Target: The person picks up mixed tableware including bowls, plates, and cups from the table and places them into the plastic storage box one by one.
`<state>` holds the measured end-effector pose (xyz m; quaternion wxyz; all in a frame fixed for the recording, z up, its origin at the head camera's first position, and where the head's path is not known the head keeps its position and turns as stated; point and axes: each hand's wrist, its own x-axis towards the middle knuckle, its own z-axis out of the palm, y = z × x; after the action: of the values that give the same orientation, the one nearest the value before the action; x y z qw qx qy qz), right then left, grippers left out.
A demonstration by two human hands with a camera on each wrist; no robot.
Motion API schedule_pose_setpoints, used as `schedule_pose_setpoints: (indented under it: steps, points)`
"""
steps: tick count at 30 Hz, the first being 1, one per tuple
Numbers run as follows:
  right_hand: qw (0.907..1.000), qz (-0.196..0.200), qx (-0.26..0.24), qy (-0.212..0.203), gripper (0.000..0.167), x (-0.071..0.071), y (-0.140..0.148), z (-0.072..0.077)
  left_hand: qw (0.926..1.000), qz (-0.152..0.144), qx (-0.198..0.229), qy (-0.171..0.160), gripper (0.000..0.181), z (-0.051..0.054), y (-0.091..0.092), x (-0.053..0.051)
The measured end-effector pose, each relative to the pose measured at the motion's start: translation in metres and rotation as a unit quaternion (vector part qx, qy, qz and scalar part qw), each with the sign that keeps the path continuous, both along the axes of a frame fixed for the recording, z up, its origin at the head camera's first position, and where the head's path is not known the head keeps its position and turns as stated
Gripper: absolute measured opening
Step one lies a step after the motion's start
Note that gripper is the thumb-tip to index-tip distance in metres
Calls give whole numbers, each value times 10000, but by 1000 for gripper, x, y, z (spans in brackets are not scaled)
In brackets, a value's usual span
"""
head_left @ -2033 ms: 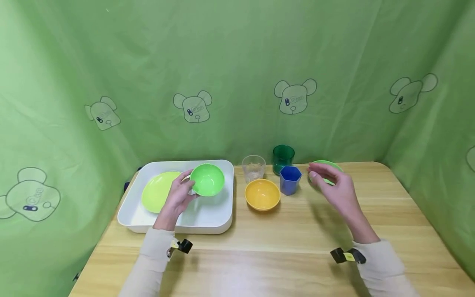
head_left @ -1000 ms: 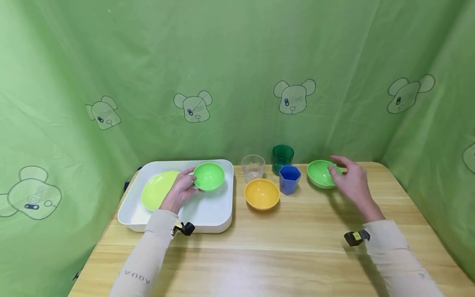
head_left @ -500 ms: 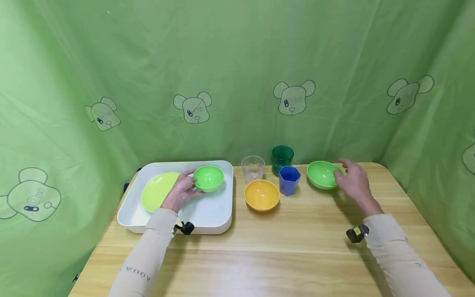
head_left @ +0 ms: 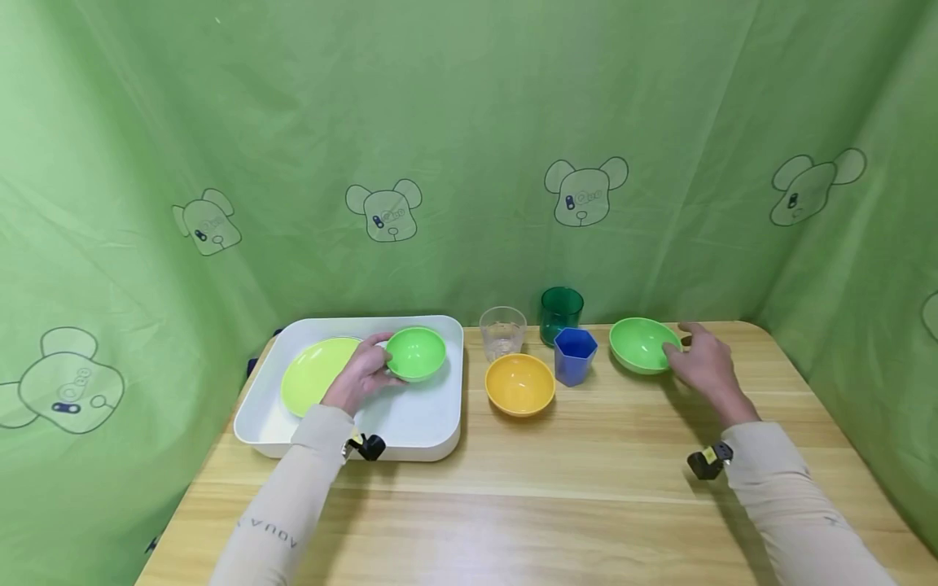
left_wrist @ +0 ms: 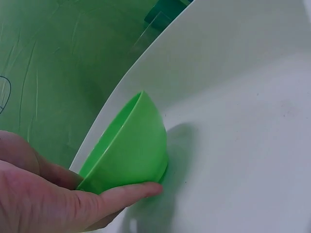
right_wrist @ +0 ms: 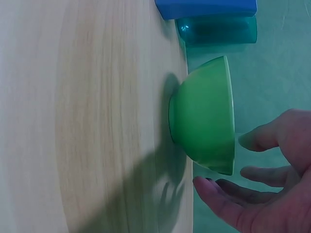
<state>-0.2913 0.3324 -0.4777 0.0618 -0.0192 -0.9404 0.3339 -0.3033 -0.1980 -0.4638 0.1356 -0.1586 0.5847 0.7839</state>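
Note:
My left hand (head_left: pixel 364 374) pinches a small green bowl (head_left: pixel 418 355) by its near-left side, over the white tray (head_left: pixel 242 430). In the left wrist view, the thumb lies along the outside of the bowl (left_wrist: pixel 133 150), whose base is close to the tray floor; I cannot tell whether it touches. A second green bowl (head_left: pixel 641 345) stands upright on the table at right. Beside its right rim is my right hand (head_left: pixel 707 362), fingers spread. The right wrist view shows thumb and fingertips near the rim of this bowl (right_wrist: pixel 206 119), seemingly just apart from it.
A yellow-green plate (head_left: pixel 315 378) lies in the tray's left part. Between tray and right bowl stand an orange bowl (head_left: pixel 520 387), a clear cup (head_left: pixel 502 334), a dark green cup (head_left: pixel 562 316) and a blue hexagonal cup (head_left: pixel 574 356). A green curtain (head_left: pixel 469 106) hangs behind the table.
My right hand has moved from above the right bowl to its right rim, uncovering it. My left hand has shifted slightly right with its bowl, which now sits lower and more level.

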Motion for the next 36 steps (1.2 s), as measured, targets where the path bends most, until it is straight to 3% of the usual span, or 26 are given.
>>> schedule_pose_setpoints:
  steps: [10,23,30,36]
  points:
    - [9996,-87,-3,-250,61,-1,-3,-2,9991,6,-420,-88,68,1,0,-6]
    - [9997,-43,-37,-240,59,-1,2,-4,9993,-139,-253,-234,73,-2,1,-10]
    - [9985,-94,-386,-376,60,-2,2,-3,9983,-229,-362,-405,68,0,0,-9]
    - [9968,-293,-647,-367,59,1,1,-5,9949,-473,-787,-420,66,6,-4,-7]
